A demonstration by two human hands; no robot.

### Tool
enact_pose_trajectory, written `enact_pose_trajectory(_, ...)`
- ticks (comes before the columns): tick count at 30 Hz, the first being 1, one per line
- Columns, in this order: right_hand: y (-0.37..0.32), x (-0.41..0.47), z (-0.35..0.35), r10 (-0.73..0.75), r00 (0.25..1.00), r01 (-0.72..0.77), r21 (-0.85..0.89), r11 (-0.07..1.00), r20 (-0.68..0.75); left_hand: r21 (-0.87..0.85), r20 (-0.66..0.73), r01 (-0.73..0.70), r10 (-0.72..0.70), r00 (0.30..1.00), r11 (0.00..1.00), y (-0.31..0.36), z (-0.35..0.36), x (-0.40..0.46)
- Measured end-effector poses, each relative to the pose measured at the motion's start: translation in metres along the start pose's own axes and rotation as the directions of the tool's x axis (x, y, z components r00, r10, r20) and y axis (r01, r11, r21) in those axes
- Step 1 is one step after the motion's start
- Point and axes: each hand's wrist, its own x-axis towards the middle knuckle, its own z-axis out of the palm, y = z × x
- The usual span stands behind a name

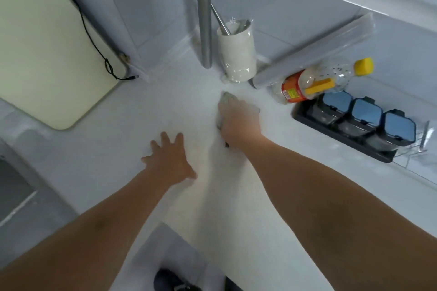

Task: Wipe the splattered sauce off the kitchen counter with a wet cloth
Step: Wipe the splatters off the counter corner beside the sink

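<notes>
Currently: counter (99, 149) front edge runs along the bottom, a dark shoe (170, 281) on the floor below it. Left hand (169, 160) lies flat on the white counter, fingers (165, 139) spread wide and straight, holding nothing. Right hand (236, 120) is just beyond and to the right, palm down on the cloth (227, 97), fingers pressed over it; whether they curl round it is not clear. Cloth is grey-green, crumpled, mostly hidden under the hand, with only its far tip and a bit of the left edge showing; it sits mid-counter, near the white cup (237, 54). No sauce marks resolvable on the surface, too blurred. Bare counter stretches left of both hands up to the cream cutting board (47, 42) leaning at far left, black cable (94, 42) hanging across it. Right side is tighter: black tray of three blue-lidded jars (366, 123) along the wall, yellow-capped bottle (319, 82) lying on its side beyond them, grey roll (312, 49) leaning behind it. Metal pole (204, 14) stands upright beside the cup in the far corner, wrapped cup holding a utensil handle.
</notes>
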Motion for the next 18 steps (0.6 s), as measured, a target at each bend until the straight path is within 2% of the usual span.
enact_pose_trajectory(2,0.036,-0.028,0.000,0.075,0.997,-0.075,0.019,0.997,-0.034,-0.041,0.054,-0.029,0.031,0.998,0.999,0.033,0.010,-0.007)
enact_pose_trajectory(5,0.084,-0.071,0.002,0.191,0.981,-0.190,0.019,0.982,-0.023,0.028,0.087,-0.016,0.013,0.996,0.999,0.064,0.024,-0.017)
enact_pose_trajectory(11,0.167,-0.151,0.011,0.399,0.917,-0.398,0.038,0.917,-0.024,0.062,0.062,0.003,-0.007,0.998,0.998,0.068,0.025,-0.022)
enact_pose_trajectory(13,0.192,-0.176,0.012,0.553,0.833,-0.550,0.068,0.832,-0.020,0.075,0.056,0.000,-0.004,0.998,0.997,0.069,0.023,-0.024)
enact_pose_trajectory(16,0.186,-0.191,0.013,0.771,0.637,-0.763,0.142,0.630,0.006,0.071,0.039,-0.007,0.004,0.999,0.997,0.070,0.022,-0.025)
enact_pose_trajectory(17,0.170,-0.187,0.014,0.798,0.602,-0.789,0.156,0.594,0.011,0.069,0.028,-0.006,0.004,1.000,0.998,0.069,0.022,-0.025)
enact_pose_trajectory(18,0.150,-0.181,0.015,0.790,0.612,-0.781,0.164,0.603,0.011,0.063,0.018,-0.013,0.012,1.000,0.998,0.068,0.023,-0.024)
